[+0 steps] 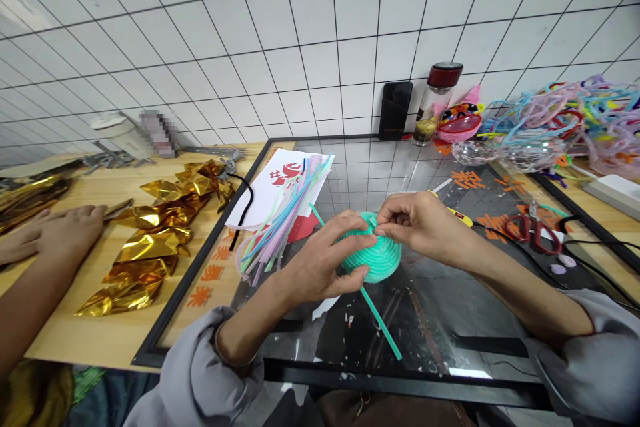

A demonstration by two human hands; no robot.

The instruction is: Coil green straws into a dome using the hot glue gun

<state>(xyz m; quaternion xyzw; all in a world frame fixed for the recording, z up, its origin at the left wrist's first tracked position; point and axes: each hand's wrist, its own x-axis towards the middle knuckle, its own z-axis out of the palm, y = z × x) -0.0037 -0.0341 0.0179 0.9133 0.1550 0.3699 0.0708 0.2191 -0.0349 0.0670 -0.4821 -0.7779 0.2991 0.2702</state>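
Observation:
My left hand [320, 257] is wrapped round the side of a green dome [377, 268] coiled from pipe cleaner, thumb below and fingers over the top. At the dome's top, my right hand [423, 220] pinches what looks like a short end of green pipe cleaner, mostly covered by the fingertips. A straight green pipe cleaner [383, 325] sticks out from under the dome toward me. Left of my hands, a bundle of pastel pipe cleaners [280, 213] lies across a white sheet [265, 180] with a red paper cutout.
Red-handled scissors [533, 233] and black cables lie on the right. Behind stand a phone [395, 110], a glass bottle [430, 110] and a heap of pipe cleaners [555, 113]. Folded gold foil [150, 240] lies left, beside another person's hands [73, 233].

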